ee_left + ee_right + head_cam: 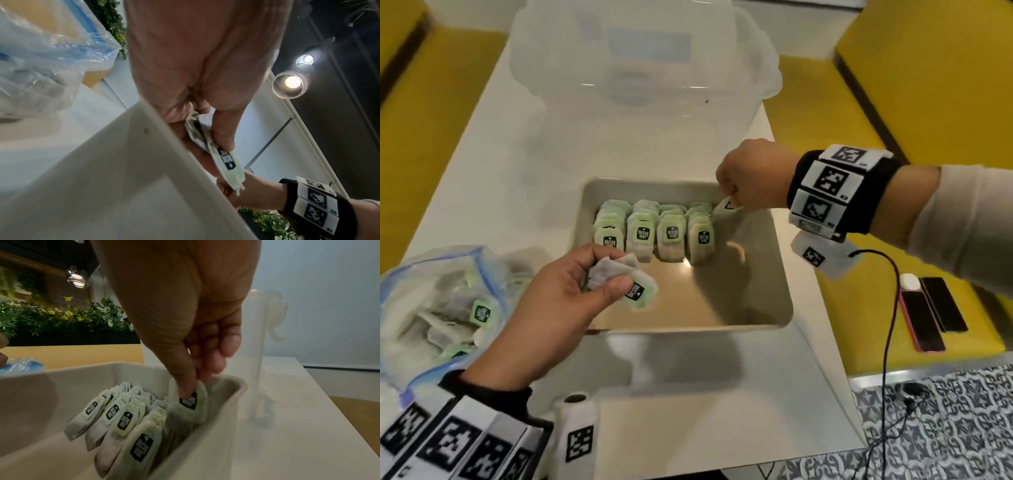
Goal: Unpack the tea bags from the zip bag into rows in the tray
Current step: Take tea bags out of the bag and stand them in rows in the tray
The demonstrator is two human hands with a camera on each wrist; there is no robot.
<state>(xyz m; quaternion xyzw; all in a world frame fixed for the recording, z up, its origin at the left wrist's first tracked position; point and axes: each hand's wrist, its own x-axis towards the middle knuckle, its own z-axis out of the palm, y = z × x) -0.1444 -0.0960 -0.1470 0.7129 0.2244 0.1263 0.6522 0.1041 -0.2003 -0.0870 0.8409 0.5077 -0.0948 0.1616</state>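
Head view: right hand [753,178] grip pinches one tea bag [727,206] at tray [774,274] far corner, starting a fifth row; left hand [558,298] clutches spare tea bags [619,277] as ready supply.

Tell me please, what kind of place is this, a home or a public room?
Probably a café or canteen-style seating area, not a home kitchen. A long white table runs between yellow upholstered benches, round spot lamps hang from a dark ceiling, and a planter of green plants with yellow flowers lines the room.

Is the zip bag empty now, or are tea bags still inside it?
Not empty. Through the clear zip bag, several tea bags still show inside.
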